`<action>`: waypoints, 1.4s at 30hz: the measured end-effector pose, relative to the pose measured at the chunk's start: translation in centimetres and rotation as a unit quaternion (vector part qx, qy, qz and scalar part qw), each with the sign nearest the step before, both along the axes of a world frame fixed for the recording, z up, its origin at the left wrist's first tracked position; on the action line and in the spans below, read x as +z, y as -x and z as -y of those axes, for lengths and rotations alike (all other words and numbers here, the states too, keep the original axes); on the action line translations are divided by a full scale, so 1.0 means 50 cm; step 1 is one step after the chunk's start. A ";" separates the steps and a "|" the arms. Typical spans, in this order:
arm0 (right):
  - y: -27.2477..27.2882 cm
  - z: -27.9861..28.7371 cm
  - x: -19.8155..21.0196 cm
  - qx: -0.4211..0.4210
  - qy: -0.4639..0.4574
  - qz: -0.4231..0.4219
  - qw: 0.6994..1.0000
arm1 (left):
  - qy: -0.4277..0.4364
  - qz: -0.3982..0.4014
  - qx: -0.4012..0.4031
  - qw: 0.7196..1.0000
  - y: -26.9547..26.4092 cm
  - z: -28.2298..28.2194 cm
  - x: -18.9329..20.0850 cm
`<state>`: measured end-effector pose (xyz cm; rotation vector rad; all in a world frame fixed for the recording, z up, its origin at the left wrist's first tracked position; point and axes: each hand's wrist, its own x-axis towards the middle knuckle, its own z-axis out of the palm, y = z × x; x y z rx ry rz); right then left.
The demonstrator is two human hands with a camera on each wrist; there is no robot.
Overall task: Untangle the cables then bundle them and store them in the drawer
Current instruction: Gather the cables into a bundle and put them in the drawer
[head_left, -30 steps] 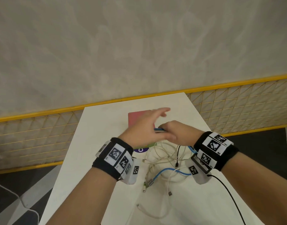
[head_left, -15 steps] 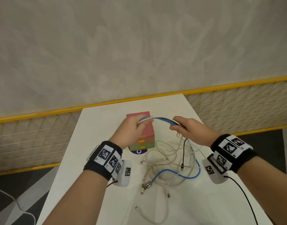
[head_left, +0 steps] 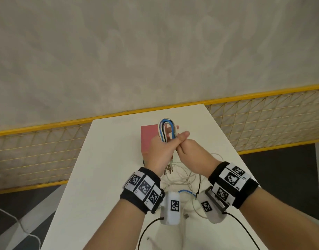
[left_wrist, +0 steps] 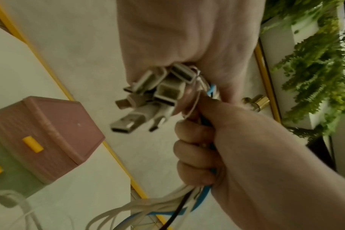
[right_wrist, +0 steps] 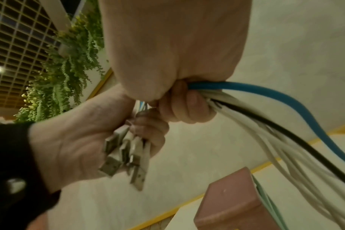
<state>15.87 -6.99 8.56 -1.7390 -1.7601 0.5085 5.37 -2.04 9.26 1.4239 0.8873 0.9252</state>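
A bundle of white, blue and black cables [head_left: 166, 129] is folded into an upright loop above the pink drawer box [head_left: 148, 138]. My left hand [head_left: 160, 150] grips the bundle's lower end, and several USB plugs [left_wrist: 148, 101] stick out below its fist. Pressed against it, my right hand [head_left: 189, 148] is curled round the same cable strands [right_wrist: 266, 118]. In the right wrist view the plugs [right_wrist: 124, 155] hang from the left hand [right_wrist: 85, 132]. The rest of the cables [head_left: 184, 179] trail loose on the white table [head_left: 104, 168] between my wrists.
The drawer box [left_wrist: 49, 132] has small yellow handles and stands mid-table, just left of the hands. A yellow-framed mesh fence [head_left: 263, 120] runs behind the table's far edge. The table's side edges lie close on both sides.
Half a second ago the hands held a cable stretched apart over the box. They have come together, and the cables are now folded into a loop.
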 end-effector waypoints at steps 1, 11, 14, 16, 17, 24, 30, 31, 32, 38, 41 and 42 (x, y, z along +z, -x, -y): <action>-0.001 0.002 0.000 -0.001 0.003 0.026 1.000 | 0.006 -0.005 0.004 1.000 -0.002 -0.003 -0.006; -0.032 0.000 0.067 0.105 0.013 -0.103 0.989 | -0.031 0.002 0.147 0.989 -0.004 -0.004 -0.008; -0.049 0.005 0.064 0.108 0.048 -0.106 0.987 | -0.039 0.103 0.175 0.978 0.004 -0.013 0.022; -0.056 0.013 0.042 0.099 0.058 -0.093 0.989 | -0.051 0.136 0.196 0.970 0.018 -0.028 0.041; -0.057 0.014 0.030 0.096 0.057 -0.103 0.988 | -0.057 0.157 0.192 0.967 0.024 -0.037 0.047; -0.063 0.005 -0.017 0.054 0.096 -0.147 0.983 | 0.037 0.302 0.084 0.949 0.042 -0.035 0.085; -0.106 -0.010 -0.021 -0.054 0.035 -0.033 0.997 | -0.004 0.094 -0.013 0.995 0.096 -0.064 0.076; -0.107 -0.017 -0.013 -0.073 0.019 -0.019 0.997 | 0.001 0.043 -0.026 0.999 0.097 -0.062 0.070; -0.104 -0.025 -0.004 -0.092 0.007 -0.012 0.996 | 0.008 -0.003 -0.035 0.999 0.097 -0.058 0.064; -0.057 -0.053 0.019 -0.139 0.000 0.053 0.989 | 0.015 -0.194 -0.083 0.977 0.059 -0.021 0.014; -0.038 -0.057 0.018 -0.133 -0.008 0.071 0.988 | 0.001 -0.256 -0.071 0.964 0.044 -0.013 -0.011; -0.037 -0.057 0.016 -0.128 -0.015 0.068 0.989 | 0.001 -0.254 -0.064 0.965 0.046 -0.015 -0.014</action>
